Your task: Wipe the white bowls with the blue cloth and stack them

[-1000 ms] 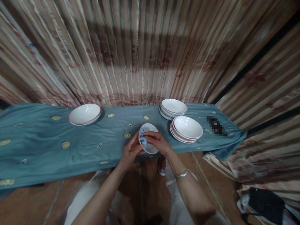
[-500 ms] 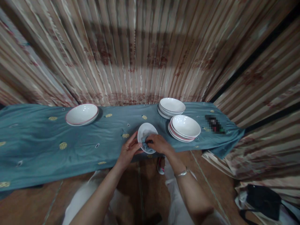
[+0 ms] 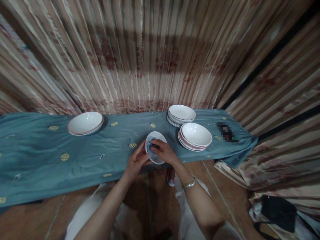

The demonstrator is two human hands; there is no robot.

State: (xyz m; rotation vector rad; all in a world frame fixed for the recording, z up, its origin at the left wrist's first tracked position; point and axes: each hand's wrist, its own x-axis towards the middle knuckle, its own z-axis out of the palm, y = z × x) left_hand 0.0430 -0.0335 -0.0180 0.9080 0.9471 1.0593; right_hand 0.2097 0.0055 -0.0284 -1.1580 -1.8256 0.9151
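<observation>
A small white bowl (image 3: pixel 160 158) is tilted over the front edge of the cloth-covered table, its inside facing up toward me. My left hand (image 3: pixel 137 159) grips the bowl's left side, thumb at the rim and fingers behind it. Inside the bowl, my right hand (image 3: pixel 163 150) presses a crumpled blue-grey cloth (image 3: pixel 149 142) against the upper left of the inner wall. The fingertips of my right hand are partly hidden in the cloth. A bracelet sits on my right wrist.
Two stacks of white bowls, one at the back (image 3: pixel 182 112) and one nearer (image 3: pixel 196 135), stand right of my hands. Red-rimmed bowls (image 3: pixel 85 123) sit at left on the blue-green table (image 3: pixel 82 160). A blurred dark object (image 3: pixel 227 132) lies far right. A black bag (image 3: pixel 278 213) is below right.
My right hand has moved the cloth from the lower middle of the bowl up and left along its inside. My left hand keeps its hold. The view has shifted slightly.
</observation>
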